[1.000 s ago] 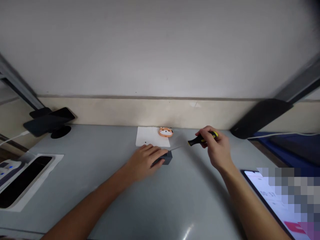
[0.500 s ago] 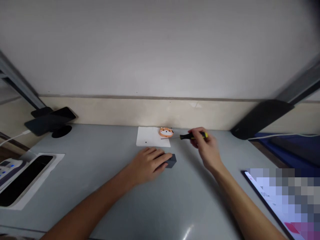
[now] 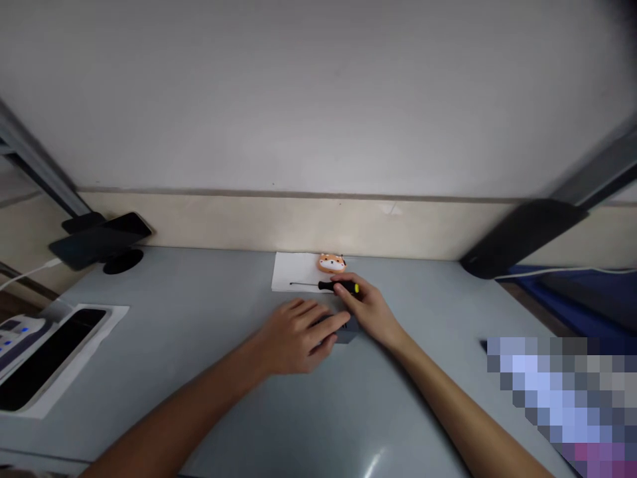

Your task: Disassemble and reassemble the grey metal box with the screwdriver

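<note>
Head view: grey tabletop (image 3: pixel 223 425) against pale wall (image 3: pixel 318 99). Left hand (image 3: pixel 301 337) clamped on dark box (image 3: pixel 347 333) on tabletop; right hand (image 3: pixel 369 304) closed round screwdriver (image 3: pixel 343 287), shaft over white paper (image 3: pixel 293 269). Orange animal-faced case (image 3: pixel 332 263) at paper's edge. Phone on stand (image 3: pixel 102 240) far left, dark panel (image 3: pixel 522 236) right.

Trinket (image 3: pixel 332 263) on paper (image 3: pixel 288 268), box (image 3: pixel 346 337) in frt; phone (image 3: pixel 54 355) on sheet (image 3: pixel 117 315), far L

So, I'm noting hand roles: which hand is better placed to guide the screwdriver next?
Right, I'd judge: the right hand holds the screwdriver, its shaft over the white paper; the left hand holds the dark box.
</note>
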{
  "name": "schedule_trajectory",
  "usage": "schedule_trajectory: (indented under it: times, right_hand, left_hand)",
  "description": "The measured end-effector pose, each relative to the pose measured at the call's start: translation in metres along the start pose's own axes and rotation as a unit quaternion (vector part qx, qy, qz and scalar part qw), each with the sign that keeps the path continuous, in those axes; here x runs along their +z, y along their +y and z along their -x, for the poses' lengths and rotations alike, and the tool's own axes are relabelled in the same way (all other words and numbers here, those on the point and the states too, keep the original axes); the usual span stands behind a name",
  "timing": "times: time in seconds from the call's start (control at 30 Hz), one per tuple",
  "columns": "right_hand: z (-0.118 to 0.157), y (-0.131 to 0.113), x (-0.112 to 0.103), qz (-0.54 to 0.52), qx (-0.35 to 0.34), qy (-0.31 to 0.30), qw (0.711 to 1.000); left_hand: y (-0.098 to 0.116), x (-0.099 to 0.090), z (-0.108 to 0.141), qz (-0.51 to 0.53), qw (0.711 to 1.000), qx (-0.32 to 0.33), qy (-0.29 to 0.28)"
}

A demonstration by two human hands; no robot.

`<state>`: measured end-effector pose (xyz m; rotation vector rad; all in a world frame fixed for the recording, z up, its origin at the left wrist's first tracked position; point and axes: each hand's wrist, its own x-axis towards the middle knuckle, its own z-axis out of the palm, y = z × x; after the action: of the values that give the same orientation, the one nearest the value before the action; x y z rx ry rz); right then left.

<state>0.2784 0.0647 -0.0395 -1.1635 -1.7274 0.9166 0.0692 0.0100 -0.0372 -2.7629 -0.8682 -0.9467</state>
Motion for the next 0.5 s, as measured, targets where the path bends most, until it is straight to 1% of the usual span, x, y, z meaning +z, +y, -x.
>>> schedule_trajectory:
  times: [0.07,0.13,0.23,0.3,0.37,0.43,0.5]
  right_hand:
    - [0.000,0.000,-0.001,-0.003,-0.007,-0.005,1.000]
    - [0.000,-0.001,-0.004,0.000,-0.005,0.006,1.000]
    - [-0.001,-0.002,-0.014,-0.010,0.028,0.035,0.999]
    - [-0.002,-0.004,-0.021,-0.034,0.050,0.056,0.997]
    - [-0.003,-0.005,-0.028,-0.072,0.055,0.084,0.992]
    - [-0.004,-0.005,-0.034,-0.131,0.056,0.111,0.984]
    - [-0.004,-0.006,-0.038,-0.204,0.064,0.123,0.969]
  left_hand:
    - [0.000,0.000,0.001,0.004,1.000,-0.002,0.000]
    - [-0.002,0.001,0.002,0.012,1.000,-0.009,-0.003]
    - [-0.006,0.006,0.002,0.043,0.999,-0.031,0.002]
    - [-0.009,0.009,0.002,0.085,0.994,-0.061,0.019]
    - [-0.013,0.012,0.002,0.130,0.985,-0.106,0.045]
    - [-0.017,0.012,0.004,0.166,0.972,-0.152,0.068]
    - [-0.021,0.010,0.006,0.205,0.957,-0.187,0.085]
